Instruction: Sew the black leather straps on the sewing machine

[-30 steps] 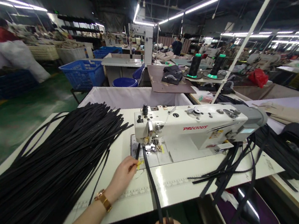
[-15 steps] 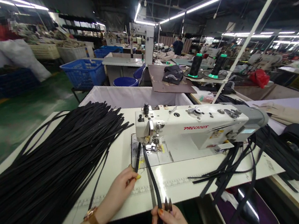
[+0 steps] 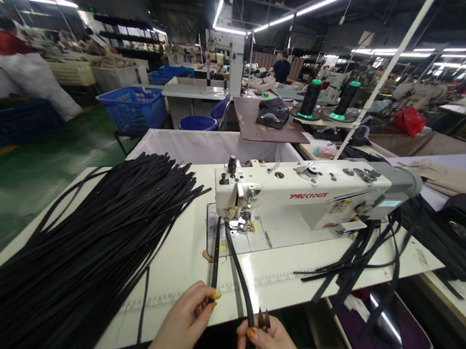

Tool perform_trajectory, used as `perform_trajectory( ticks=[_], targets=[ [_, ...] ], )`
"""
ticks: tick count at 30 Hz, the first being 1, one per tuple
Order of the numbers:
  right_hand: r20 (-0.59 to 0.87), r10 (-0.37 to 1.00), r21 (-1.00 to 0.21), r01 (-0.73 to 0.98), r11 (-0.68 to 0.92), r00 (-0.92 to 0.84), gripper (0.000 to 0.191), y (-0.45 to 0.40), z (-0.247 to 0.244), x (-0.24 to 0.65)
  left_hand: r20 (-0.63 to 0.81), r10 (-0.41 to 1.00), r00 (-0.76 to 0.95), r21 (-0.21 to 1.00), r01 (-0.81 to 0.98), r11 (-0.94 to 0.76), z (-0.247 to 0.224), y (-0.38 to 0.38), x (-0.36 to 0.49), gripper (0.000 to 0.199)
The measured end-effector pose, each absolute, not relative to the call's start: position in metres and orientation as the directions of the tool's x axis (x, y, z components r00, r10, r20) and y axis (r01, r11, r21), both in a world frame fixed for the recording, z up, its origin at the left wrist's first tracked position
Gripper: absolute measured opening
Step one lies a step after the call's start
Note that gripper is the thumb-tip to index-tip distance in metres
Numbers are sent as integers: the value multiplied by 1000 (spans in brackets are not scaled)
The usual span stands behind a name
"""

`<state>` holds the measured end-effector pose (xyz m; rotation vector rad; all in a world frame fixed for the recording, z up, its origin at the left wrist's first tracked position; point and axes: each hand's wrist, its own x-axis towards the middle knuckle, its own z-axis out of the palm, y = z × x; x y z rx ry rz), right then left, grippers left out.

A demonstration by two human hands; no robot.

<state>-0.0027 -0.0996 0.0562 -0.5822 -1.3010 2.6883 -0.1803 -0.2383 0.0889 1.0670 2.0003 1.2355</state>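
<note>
A white sewing machine (image 3: 308, 194) stands on the pale worktable (image 3: 272, 275). Two black strips run toward me from its needle area. My left hand (image 3: 195, 309) pinches the end of the left black strip (image 3: 216, 255), over the table's front part. Just past the front edge, my right hand (image 3: 267, 341) grips the right black strip (image 3: 239, 274) and also holds small dark snips (image 3: 263, 318), their tips pointing up. A large bundle of black strips (image 3: 105, 237) covers the table's left side.
More black strips (image 3: 356, 267) hang over the front edge at the right, above a purple-lined bin (image 3: 401, 325). Thread cones (image 3: 310, 99) stand behind the machine. Blue baskets (image 3: 135, 108) are at the back left, and a person (image 3: 282, 68) is far behind.
My left hand has moved toward me, away from the needle area, with the left strip, so more of that strip shows. My right hand has hardly moved.
</note>
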Motion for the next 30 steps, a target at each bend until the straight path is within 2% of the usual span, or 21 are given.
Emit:
perform_trajectory(
  ticks=[5,9,11,13,18,20,25,27,30],
  targets=[
    [-329,236,-808,143,-571,-914,38,-101,47,7,-118,803,-585,959,144,246,77,-248,-169,40],
    [-353,296,-878,205,-432,-888,40,-104,41,11,-168,782,-600,985,-78,153,67,-250,-166,61],
    [-331,338,-922,225,-316,-881,40,-104,43,12,-232,797,-558,971,-188,150,66,-250,-167,60],
    [-303,369,-950,248,-189,-879,42,-102,46,14,-275,819,-504,954,-246,168,68,-250,-169,50],
    [-210,539,-912,362,192,-815,34,-87,64,25,-271,839,-472,958,-221,185,74,-250,-171,35],
    [-172,579,-885,383,264,-797,30,-82,75,27,-265,830,-490,962,-195,193,75,-250,-172,34],
    [-121,566,-868,363,338,-816,32,-78,98,6,-239,825,-512,971,-155,185,84,-248,-174,33],
    [-125,528,-897,323,302,-840,28,-82,102,-14,-222,832,-508,975,-135,178,91,-247,-176,31],
    [-168,485,-945,280,167,-858,27,-90,104,-49,-197,835,-514,980,-88,177,97,-248,-178,30]
  ],
)
